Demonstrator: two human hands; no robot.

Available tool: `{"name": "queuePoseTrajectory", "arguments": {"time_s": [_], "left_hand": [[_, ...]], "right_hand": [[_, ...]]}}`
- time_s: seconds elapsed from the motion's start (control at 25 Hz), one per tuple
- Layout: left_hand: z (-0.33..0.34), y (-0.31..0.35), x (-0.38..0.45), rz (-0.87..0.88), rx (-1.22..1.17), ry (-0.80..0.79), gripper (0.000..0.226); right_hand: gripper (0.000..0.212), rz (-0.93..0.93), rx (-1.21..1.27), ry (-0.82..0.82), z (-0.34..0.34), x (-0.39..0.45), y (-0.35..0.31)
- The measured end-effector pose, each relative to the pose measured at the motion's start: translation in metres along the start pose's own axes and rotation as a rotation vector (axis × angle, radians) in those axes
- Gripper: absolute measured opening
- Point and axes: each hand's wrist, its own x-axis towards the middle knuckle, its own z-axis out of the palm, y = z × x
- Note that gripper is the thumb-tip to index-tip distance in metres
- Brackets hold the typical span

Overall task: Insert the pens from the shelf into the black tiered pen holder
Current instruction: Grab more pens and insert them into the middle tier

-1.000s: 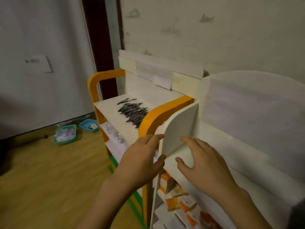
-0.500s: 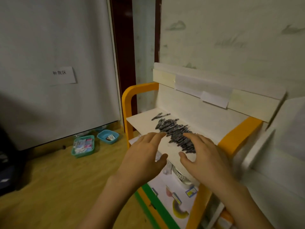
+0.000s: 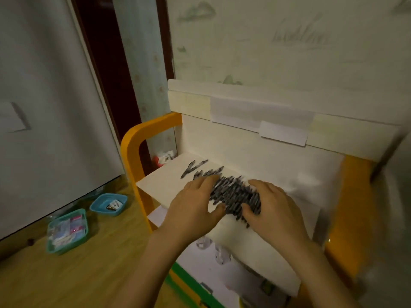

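Both hands had closed in since half a second earlier: left hand [image 3: 195,207] and right hand [image 3: 272,210] now cupped the pens [image 3: 233,194] from either side, fingers relaxed, nothing pinched. Pens looked light, stiff, roll-prone; scoop mid-barrel. Dark, slim, heaped on the white shelf [image 3: 164,183]. Holder not visible.

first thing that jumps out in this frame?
The heap of dark pens in the middle of the white shelf, with the left hand and right hand closing in on it from either side. Next, the shelf's bright orange frame, and two teal baskets on the wooden floor at lower left.
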Motion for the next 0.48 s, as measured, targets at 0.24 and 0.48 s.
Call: {"name": "queuePoseTrajectory", "arguments": {"time_s": [0.24, 0.48], "left_hand": [[0.039, -0.046, 0.093, 0.025, -0.094, -0.076, 0.067], [0.085, -0.116, 0.146, -0.126, -0.094, -0.182, 0.065]], "right_hand": [[0.053, 0.141, -0.028, 0.031, 0.035, 0.063, 0.015], [0.053, 0.199, -0.079, -0.030, 0.074, 0.111, 0.014]]}}
